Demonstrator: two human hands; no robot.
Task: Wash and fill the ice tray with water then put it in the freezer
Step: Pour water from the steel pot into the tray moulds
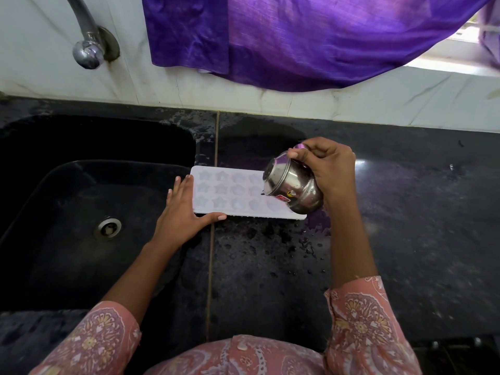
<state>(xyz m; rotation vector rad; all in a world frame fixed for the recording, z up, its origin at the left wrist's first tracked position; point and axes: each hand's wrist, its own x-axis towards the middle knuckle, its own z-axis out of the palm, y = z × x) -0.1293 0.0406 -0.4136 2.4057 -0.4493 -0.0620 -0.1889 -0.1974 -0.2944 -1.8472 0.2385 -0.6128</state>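
Ice tray [232, 193] lies flat on the black counter [405, 212], long side left to right, left end right at the sink [67, 185] rim. It's white with star-shaped cells in three rows; can't tell how full they are. My left hand [184, 209] braces the tray's left end: fingers straight and close together against the short edge, thumb stretched out along the near long edge, nothing gripped. My right hand [327, 169] has its fingers curled round the neck and body of a small steel pot [293, 189]. The pot is tipped hard over, mouth facing left and down, above the tray's right end and covering the cells there. Can't tell whether water is leaving the lip. Water drops [305, 244] are scattered on the counter just in front of the tray. Drain [107, 228] sits in the sink floor, tap [86, 36] on the wall above it. Purple cloth [297, 36] hangs over the backsplash behind the tray.
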